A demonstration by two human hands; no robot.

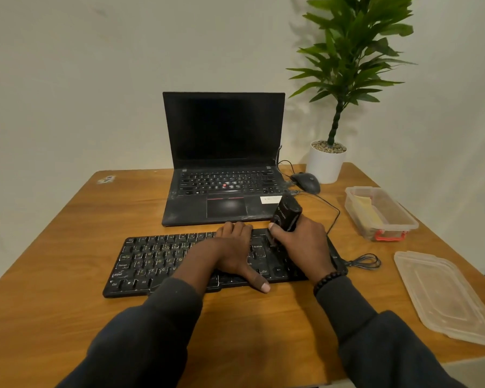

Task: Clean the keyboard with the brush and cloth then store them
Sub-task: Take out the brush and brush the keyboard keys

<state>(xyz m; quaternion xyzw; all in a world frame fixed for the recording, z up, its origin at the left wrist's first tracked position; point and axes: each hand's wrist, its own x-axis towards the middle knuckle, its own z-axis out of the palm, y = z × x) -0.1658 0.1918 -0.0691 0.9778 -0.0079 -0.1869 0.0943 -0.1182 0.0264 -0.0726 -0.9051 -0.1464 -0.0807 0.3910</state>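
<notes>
**Brush on right side of keyboard, left hand bracing**

Wooden table [67,233], warm grain, scuffed patch at far-left corner. Black keyboard [151,261] lying flat near front edge, matte keys, pale legends. Left hand [233,253] palm-down on keyboard middle, fingers flat and extended, thumb splayed over front edge; holding nothing. Behind: open black laptop [224,163], dark screen, dusty palm rest. Right hand [303,242] wrapped tight around black blocky brush [286,214], tilted, lower end down on right-side keys; beaded bracelet at wrist. Black mouse [305,182] and white potted plant [326,163] far right. Clear plastic box [381,214], red clip, yellow cloth [364,211] inside. Translucent lid [445,298] lying separately, nearer.
</notes>
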